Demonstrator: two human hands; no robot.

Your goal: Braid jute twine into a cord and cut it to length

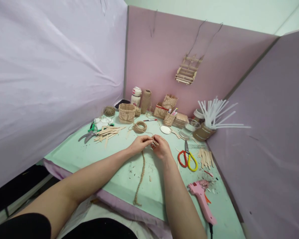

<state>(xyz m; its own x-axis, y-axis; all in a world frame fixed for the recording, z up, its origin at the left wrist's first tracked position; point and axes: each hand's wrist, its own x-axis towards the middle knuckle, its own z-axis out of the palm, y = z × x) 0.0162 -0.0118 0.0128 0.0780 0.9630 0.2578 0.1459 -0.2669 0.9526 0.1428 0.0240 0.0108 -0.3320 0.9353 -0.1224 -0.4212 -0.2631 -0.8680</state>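
Note:
My left hand (141, 144) and my right hand (161, 146) meet over the middle of the table, both closed, fingertips pinching jute twine between them. From under my left hand a braided length of twine (143, 171) hangs down and lies along the table towards its front edge. Just behind my hands sits a coil of twine (140, 126), with a thin strand running from it to my fingers. The exact loop at my fingertips is small and partly hidden by them. Red-and-yellow-handled scissors (187, 157) lie to the right of my right hand.
A pink glue gun (203, 202) lies front right, near wooden sticks (206, 158). Pruning shears (88, 135) and more sticks (108, 133) lie left. Along the back stand a woven basket (127, 114), a twine spool (146, 101), and a holder of white glue sticks (204, 132).

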